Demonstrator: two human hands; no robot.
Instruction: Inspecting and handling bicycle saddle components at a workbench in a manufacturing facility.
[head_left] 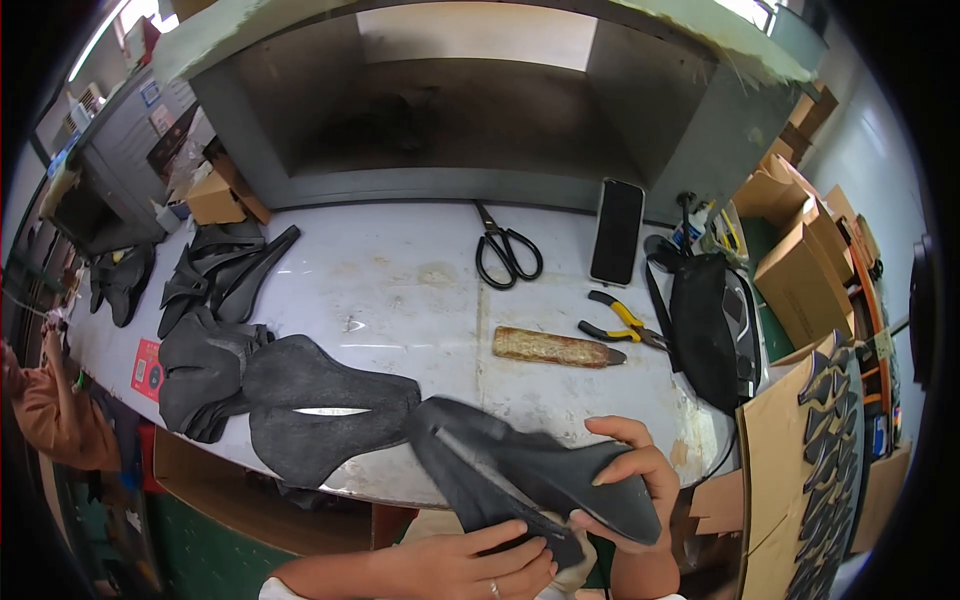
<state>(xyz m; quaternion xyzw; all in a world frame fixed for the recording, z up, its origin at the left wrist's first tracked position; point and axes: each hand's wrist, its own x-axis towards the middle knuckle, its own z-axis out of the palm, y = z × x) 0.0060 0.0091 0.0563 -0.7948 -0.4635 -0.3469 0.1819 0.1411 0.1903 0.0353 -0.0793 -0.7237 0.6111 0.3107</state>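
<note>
The saddle piece (530, 450) is matte black to dark grey, long and curved, with a narrow nose that widens into two lobes. A long slot runs down its middle, with a paler strip showing along the edge. The lobe on the right side looks smoother and fuller than the flatter one on the left. It is held tilted at the near edge of the bench (400, 280), nose pointing away to the left, wide end toward the person.

The right hand (662, 480) is partly curled, grasping the right lobe: fingers bent over its outer edge, thumb at the inner side near the slot. The left hand (475, 568), with a ring on one finger, is half closed on the lower part of the left lobe, fingers laid across it; its thumb cannot be made out.

Just beyond the nose lies a flat slotted cover (330, 365); whether they touch is unclear. A stack (200, 375) of dark pieces sits left of it. Farther back are scissors (491, 235), pliers (628, 316) and a wrapped tool (550, 347).
</note>
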